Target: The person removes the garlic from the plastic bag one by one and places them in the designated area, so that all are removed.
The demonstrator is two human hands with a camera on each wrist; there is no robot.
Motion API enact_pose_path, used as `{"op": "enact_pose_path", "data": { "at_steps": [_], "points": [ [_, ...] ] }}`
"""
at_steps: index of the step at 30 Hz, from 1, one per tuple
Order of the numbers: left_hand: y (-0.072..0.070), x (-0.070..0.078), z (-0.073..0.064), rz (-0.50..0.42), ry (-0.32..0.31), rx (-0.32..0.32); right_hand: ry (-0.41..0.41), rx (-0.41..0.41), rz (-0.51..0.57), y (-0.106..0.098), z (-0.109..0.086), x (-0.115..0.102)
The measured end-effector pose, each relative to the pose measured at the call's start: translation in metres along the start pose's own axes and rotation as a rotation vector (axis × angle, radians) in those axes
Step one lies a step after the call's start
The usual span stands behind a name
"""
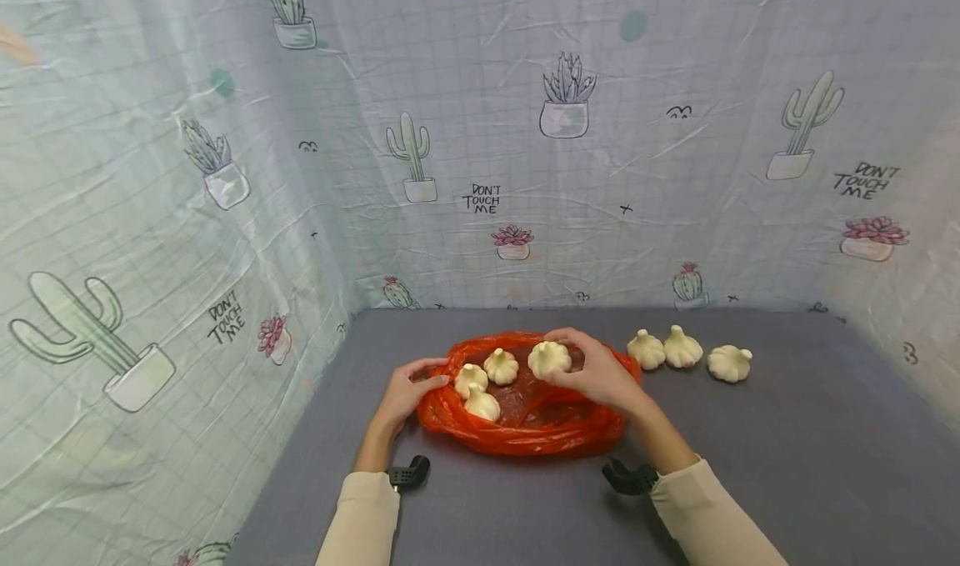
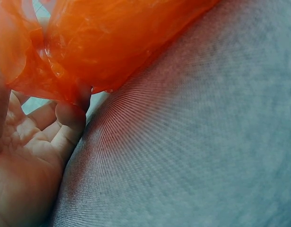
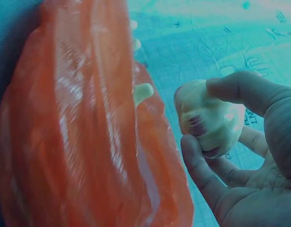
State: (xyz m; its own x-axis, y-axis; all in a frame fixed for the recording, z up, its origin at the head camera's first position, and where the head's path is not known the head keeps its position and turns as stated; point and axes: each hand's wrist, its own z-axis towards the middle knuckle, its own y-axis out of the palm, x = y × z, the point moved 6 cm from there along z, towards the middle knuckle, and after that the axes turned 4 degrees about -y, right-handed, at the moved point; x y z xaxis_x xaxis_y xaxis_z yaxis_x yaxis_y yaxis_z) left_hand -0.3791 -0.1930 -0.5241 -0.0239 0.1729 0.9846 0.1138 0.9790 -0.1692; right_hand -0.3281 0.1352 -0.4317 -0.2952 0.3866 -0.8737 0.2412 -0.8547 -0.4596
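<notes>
A red plastic bag (image 1: 517, 443) lies on the table with its mouth spread wide and its rim rolled down. Three garlic bulbs (image 1: 501, 368) sit inside, toward its left side. My left hand (image 1: 401, 395) holds the bag's left rim, thumb over the edge; in the left wrist view, curled fingers (image 2: 70, 116) touch the orange-looking plastic (image 2: 112, 42). Above the right part of the opening, my right hand (image 1: 600, 374) pinches another garlic bulb (image 1: 549, 359) between thumb and fingers. The right wrist view shows that bulb (image 3: 209, 118) with purple streaks, apart from the plastic.
Three more garlic bulbs, the nearest one (image 1: 646, 349), another (image 1: 682, 348) and a third lying on its side (image 1: 729, 363), rest on the grey table (image 1: 510, 508) right of the bag. A cactus-print curtain (image 1: 480, 249) hangs behind and along the sides.
</notes>
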Motion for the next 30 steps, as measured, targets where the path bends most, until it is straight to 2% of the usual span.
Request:
{"op": "enact_pose_path", "data": {
  "at_steps": [6, 14, 30],
  "points": [
    [-0.001, 0.001, -0.001, -0.006, 0.006, 0.0, -0.059, 0.004, -0.051, -0.006, -0.013, 0.0],
    [-0.001, 0.0, 0.0, -0.007, 0.003, 0.002, -0.044, -0.002, -0.061, -0.024, -0.034, 0.01],
    [0.001, 0.0, 0.0, 0.012, 0.007, 0.005, -0.078, 0.095, -0.115, -0.067, -0.064, 0.03]
  ]
}}
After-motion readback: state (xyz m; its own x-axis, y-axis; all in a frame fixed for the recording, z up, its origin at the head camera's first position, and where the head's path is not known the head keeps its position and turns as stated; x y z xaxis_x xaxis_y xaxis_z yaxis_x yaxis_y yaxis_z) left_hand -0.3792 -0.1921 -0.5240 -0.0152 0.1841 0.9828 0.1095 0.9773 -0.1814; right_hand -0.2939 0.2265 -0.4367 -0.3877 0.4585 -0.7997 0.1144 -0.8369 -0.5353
